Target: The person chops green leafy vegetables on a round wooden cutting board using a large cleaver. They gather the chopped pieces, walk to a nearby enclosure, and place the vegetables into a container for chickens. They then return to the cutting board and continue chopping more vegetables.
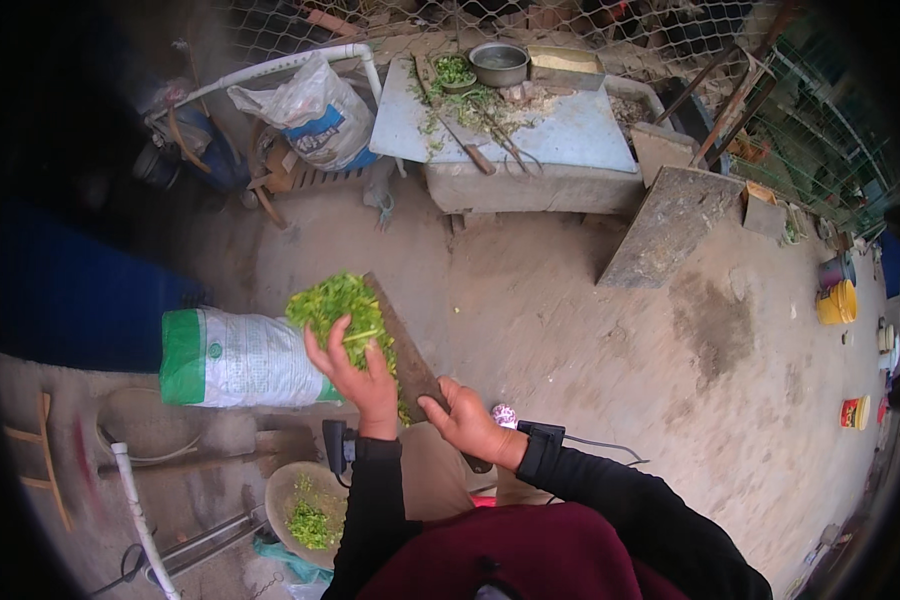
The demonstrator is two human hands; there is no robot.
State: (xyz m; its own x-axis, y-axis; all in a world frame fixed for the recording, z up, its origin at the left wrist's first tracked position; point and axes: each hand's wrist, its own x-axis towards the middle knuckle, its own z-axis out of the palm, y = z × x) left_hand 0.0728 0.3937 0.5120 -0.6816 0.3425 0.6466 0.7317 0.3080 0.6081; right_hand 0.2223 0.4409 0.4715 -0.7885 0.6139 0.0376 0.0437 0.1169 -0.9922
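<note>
A pile of chopped leafy greens (338, 305) lies in front of me, against the left side of a long, flat brown tool (400, 335). It could be a broad knife or a narrow board; I cannot tell which. My right hand (465, 425) is closed around its near part, with the dark end sticking out below my fist. My left hand (358, 380) is on the near side of the greens, fingers spread and touching them. What supports the greens from below is hidden. A round basin (278, 490) with more chopped greens stands at my lower left, partly behind my left sleeve.
A white and green sack (260, 358) lies left of the greens. Ahead, a pale board (580, 130) on a stone trough bears a metal pot (499, 65), a knife (465, 145) and scissors (510, 145). A grey slab (670, 225) leans beside it. A yellow bucket (837, 302) stands far right.
</note>
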